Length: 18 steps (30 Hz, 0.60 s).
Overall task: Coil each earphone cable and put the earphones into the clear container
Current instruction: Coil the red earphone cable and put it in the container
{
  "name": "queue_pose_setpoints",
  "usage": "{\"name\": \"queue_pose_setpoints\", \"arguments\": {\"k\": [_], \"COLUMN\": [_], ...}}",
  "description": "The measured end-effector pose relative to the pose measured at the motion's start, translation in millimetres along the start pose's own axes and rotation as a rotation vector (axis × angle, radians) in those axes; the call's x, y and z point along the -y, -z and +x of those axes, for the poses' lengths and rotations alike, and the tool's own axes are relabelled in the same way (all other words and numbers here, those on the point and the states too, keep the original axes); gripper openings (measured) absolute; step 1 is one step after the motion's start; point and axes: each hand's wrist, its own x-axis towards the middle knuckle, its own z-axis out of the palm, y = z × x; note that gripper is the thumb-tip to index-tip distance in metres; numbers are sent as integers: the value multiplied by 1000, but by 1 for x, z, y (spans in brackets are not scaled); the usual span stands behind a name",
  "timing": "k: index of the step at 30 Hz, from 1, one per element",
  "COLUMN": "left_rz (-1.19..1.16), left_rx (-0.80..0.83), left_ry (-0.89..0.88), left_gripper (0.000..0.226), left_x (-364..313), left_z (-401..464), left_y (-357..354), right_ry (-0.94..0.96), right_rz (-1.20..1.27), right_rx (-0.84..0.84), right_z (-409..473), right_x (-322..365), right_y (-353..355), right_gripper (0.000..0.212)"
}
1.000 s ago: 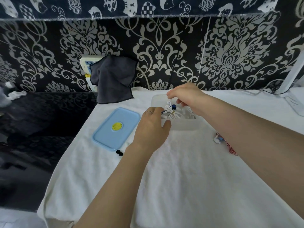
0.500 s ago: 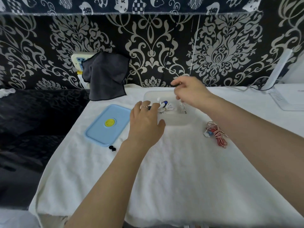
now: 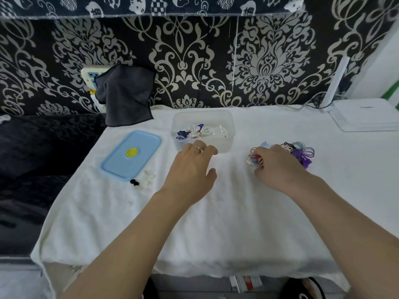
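Note:
The clear container stands open at the back middle of the white cloth, with coiled white and blue earphones inside. My left hand rests on the cloth just in front of the container, fingers relaxed and near its front wall. To the right, my right hand lies over a pile of earphones, and its fingers curl round the red-and-white earphone at the pile's left end. Purple earphones and other cables show beyond that hand.
The container's blue lid with a yellow spot lies to the left. Small black ear tips and white ear tips lie beside it. A dark cloth hangs at the back left, and a white device sits at the back right.
My right hand has left the container and dropped right onto the earphone pile. My left hand has drawn back from the container's rim. The view has shifted right, showing more of the pile.

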Motion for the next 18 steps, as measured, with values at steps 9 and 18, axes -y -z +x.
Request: {"name": "queue_pose_setpoints", "arguments": {"k": [9,18], "left_rz": [-42,-252], "left_rx": [164,265], "left_ry": [61,152], "left_gripper": [50,63], "left_x": [-20,-28], "left_z": [-10,-18], "left_y": [8,22], "right_ry": [-11,-167], "right_rz": [317,646], "right_rx": [-61,-29], "right_z": [-13,-25], "right_x": [5,14], "right_y": [23,47], "right_gripper": [15,12]}}
